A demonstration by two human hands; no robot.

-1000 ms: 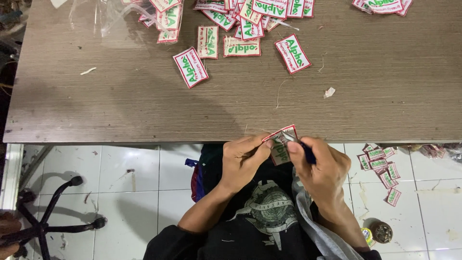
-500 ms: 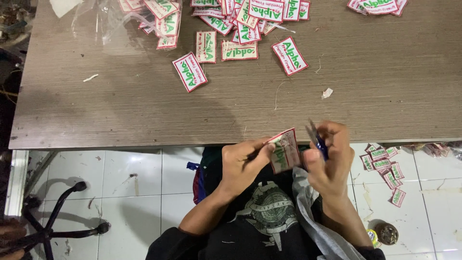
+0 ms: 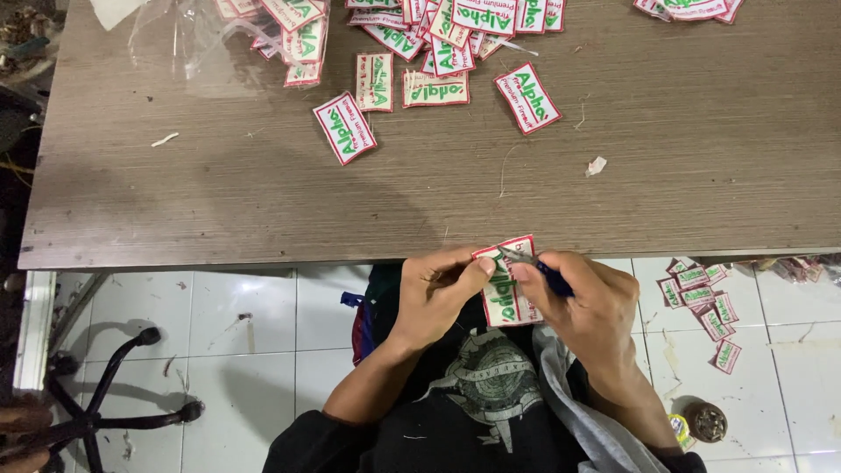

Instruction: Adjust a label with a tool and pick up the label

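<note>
The left hand [image 3: 438,298] is pinching a white embroidered patch [image 3: 506,293] with a red border and green lettering, thumb and fingers closed on its left edge, and is holding it upright in the air just in front of the near edge of the wooden table [image 3: 701,175], above the person's lap. The right hand [image 3: 587,302] is grasping a small pair of thread snips [image 3: 534,263] with a dark blue handle, fingers wrapped round it, and the metal tips are lying against the top edge of the held patch. Both hands are sitting close together, nearly touching across the patch. On the table, along the far edge toward its middle, a loose pile of matching patches [image 3: 438,26] is lying, some of them overlapping; one separate patch [image 3: 345,128] is lying tilted nearer the left, and another [image 3: 527,96] is lying tilted just right of the pile. A clear plastic bag [image 3: 188,44] is resting near the far left corner, partly covering some patches. A small white scrap [image 3: 597,165] is lying on the bare wood right of centre. On the tiled floor to the person's right, more patches [image 3: 701,302] are lying scattered, and a small round tin [image 3: 706,421] is sitting near them. A black chair base [image 3: 96,420] is standing on the floor at the left.
</note>
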